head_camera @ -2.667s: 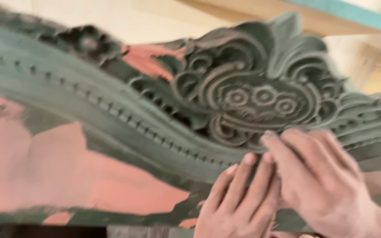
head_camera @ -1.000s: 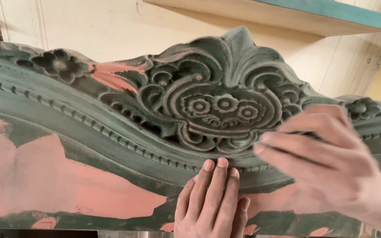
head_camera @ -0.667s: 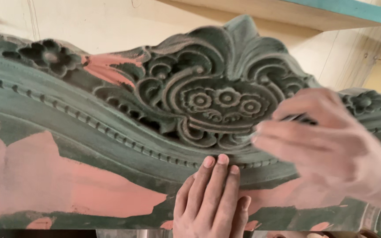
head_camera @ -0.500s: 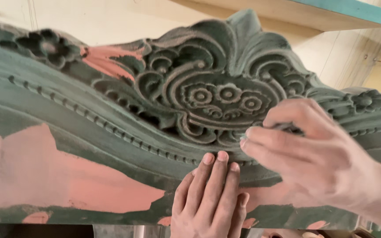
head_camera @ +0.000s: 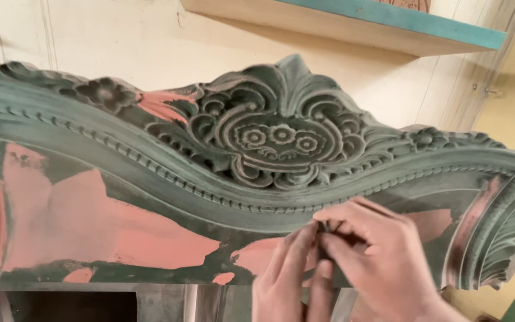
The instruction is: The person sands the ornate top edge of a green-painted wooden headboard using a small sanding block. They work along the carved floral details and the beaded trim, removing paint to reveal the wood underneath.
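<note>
The right hand [head_camera: 382, 262] is closed, fingertips pinching a small dark piece [head_camera: 323, 229] that looks like folded abrasive paper; its exact kind cannot be told. It presses this against the lower edge of the carved panel [head_camera: 150, 179], just below the beaded moulding [head_camera: 210, 194]. The left hand [head_camera: 293, 274] lies open and flat against the panel's lower band, fingers extended upward and touching the right hand's fingertips.

Risks, as judged from this position:
- The left fingers sit directly beside the rubbing point. A slip of the pinched piece would likely scrape them.
- The beaded moulding is just above the working spot. Pressure straying upward could flatten or chip the fine beads.
- The green coat is already gone in broad patches, showing salmon-pink undercoat [head_camera: 90, 220]. Uneven pressure could widen these patches irregularly or cut into the wood.
- The panel stands upright, and its support is not visible. A hard push might shift it.

Surface: the panel is wood, painted a dull green, dusty and matt. A central medallion [head_camera: 275, 143] with three small rosettes stands at the top middle, a carved flower [head_camera: 105, 92] towards the top left corner, and leaf carving [head_camera: 508, 232] at the right edge.

Room: behind is a cream wall [head_camera: 120, 36], with a shelf [head_camera: 353, 24] edged in turquoise above. A dark opening shows beneath the panel's bottom left corner.
</note>
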